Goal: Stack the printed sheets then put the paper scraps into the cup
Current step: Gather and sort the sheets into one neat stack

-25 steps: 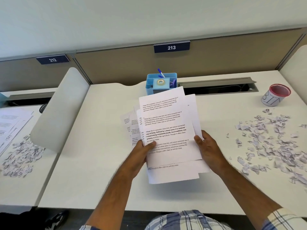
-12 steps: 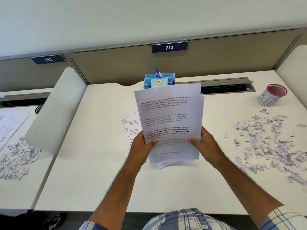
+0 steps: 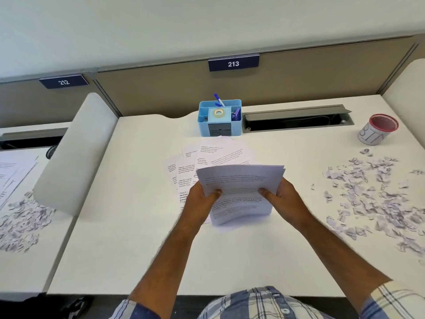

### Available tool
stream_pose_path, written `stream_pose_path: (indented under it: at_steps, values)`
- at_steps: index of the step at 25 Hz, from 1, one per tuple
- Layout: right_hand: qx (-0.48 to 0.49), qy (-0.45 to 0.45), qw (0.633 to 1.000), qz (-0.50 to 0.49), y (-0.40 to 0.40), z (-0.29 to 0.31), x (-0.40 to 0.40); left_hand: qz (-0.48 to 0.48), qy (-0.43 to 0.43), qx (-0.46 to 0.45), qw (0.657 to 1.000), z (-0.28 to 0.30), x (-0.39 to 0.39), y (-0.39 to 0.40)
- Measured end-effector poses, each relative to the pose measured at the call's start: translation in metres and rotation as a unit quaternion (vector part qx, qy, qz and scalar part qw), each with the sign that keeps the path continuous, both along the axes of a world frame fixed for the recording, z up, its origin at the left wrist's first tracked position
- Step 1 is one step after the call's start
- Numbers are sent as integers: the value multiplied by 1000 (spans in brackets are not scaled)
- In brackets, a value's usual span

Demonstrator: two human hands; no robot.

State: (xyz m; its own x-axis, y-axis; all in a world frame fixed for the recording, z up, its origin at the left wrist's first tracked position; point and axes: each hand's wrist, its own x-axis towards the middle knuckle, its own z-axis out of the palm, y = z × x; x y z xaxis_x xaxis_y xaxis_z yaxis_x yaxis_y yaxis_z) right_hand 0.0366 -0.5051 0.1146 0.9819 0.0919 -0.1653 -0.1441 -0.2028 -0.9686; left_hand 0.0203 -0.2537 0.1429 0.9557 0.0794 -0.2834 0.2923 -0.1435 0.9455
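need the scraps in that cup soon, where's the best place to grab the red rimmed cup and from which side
Take the cup by its white side wall, below the red rim, with the right hand coming from the near side. It stands mouth up, tilted in this view, at the desk's far right beyond the paper scraps, and a side grip probably leaves the mouth free.

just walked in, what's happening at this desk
A person is tidying printed sheets. Both the left hand and the right hand grip a bundle of sheets over the desk. More loose sheets lie fanned behind it. The paper scraps are scattered on the right, outside the cup.
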Motion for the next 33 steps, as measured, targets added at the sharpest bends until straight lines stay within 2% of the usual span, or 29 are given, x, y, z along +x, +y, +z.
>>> stream_pose_path:
  at_steps: [7, 13, 18, 25, 33]
  values:
    - [36, -21, 999, 0, -3, 11, 5, 24, -25, -17, 999, 2, 8, 3]
    - [14, -14, 999, -29, 6, 4, 6, 37, -13, -23, 999, -7, 8, -5]
    - [48, 6, 999, -3, 0, -4, 6, 30, 2, -63, 998, -17, 10, -4]
    - [13, 32, 999, 19, -1, -35, 6, 34, 44, -56, 997, -37, 9, -7]
    - [-5, 62, 997, 53, -16, -56, 18, 19, 47, -105, 993, -31, 38, -10]
